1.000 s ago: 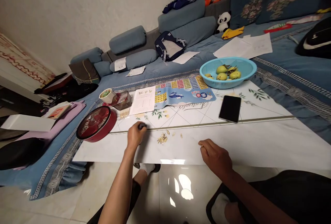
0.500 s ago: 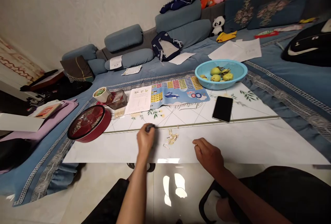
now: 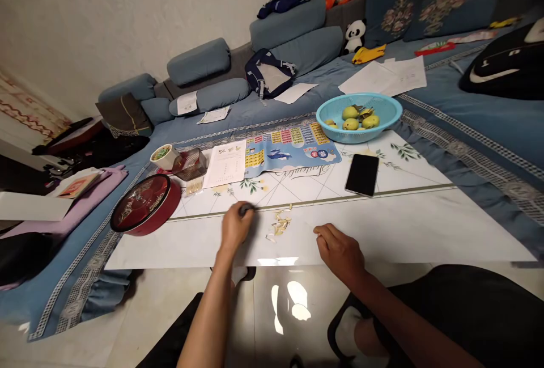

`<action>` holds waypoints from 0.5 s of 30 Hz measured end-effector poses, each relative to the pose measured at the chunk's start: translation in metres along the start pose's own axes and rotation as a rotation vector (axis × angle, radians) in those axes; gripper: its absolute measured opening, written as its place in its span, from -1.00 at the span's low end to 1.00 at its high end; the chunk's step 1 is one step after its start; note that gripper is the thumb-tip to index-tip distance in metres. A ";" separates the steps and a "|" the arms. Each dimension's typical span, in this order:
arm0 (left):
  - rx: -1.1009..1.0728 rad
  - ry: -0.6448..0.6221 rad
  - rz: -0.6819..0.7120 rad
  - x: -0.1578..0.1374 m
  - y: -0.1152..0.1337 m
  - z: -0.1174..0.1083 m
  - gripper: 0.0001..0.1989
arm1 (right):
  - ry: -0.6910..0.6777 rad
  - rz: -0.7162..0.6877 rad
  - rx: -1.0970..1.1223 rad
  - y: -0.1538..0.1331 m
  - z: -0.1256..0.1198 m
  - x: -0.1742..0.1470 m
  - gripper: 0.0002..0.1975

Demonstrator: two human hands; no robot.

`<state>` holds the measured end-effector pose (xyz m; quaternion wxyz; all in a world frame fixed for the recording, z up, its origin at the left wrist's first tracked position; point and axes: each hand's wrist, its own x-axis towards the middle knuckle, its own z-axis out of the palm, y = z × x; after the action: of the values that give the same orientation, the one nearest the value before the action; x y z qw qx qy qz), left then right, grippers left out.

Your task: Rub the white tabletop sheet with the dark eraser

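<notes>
My left hand (image 3: pixel 235 228) is closed around a small dark, rounded object (image 3: pixel 245 209), just above the white table (image 3: pixel 382 232). What kind of object it is does not show. To the right of that hand lies a loose pile of small pale-yellow slivers (image 3: pixel 280 223). On the pile's other side is my right hand (image 3: pixel 340 249), its fingers curled in with thumb and forefinger together at the table's front part. Whether a small thing sits in that pinch cannot be made out.
A dark red round lidded box (image 3: pixel 168 212) stands at the left, near a clear brown container (image 3: pixel 191 165) and a white cup (image 3: pixel 165 158). Behind are a printed sheet (image 3: pixel 225 164), a blue chart (image 3: pixel 297 155), a phone (image 3: pixel 362 175) and a blue basket (image 3: pixel 395 121) of yellow-green fruit.
My left hand has shifted slightly left with the dark object still in it. My right hand stays pinched in nearly the same place. The view has moved a little.
</notes>
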<state>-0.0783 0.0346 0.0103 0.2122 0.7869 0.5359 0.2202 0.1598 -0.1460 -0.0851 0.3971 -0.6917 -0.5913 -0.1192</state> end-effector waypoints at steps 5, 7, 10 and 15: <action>0.203 -0.085 -0.076 -0.077 -0.041 -0.034 -0.71 | -0.015 0.000 -0.031 -0.002 0.001 0.001 -0.69; 0.198 -0.154 0.010 -0.094 -0.027 -0.020 -0.66 | -0.020 0.003 -0.035 -0.002 0.001 0.001 -0.69; 0.183 -0.214 0.113 -0.078 0.008 0.010 -0.68 | -0.029 0.011 -0.035 -0.002 0.001 0.001 -0.69; 0.108 -0.129 0.123 -0.042 0.025 0.016 -0.71 | -0.039 0.011 -0.027 -0.003 -0.002 0.001 -0.69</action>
<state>-0.0647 -0.0149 0.0064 0.1894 0.8413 0.4827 0.1525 0.1578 -0.1462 -0.0818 0.3769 -0.7025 -0.5933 -0.1115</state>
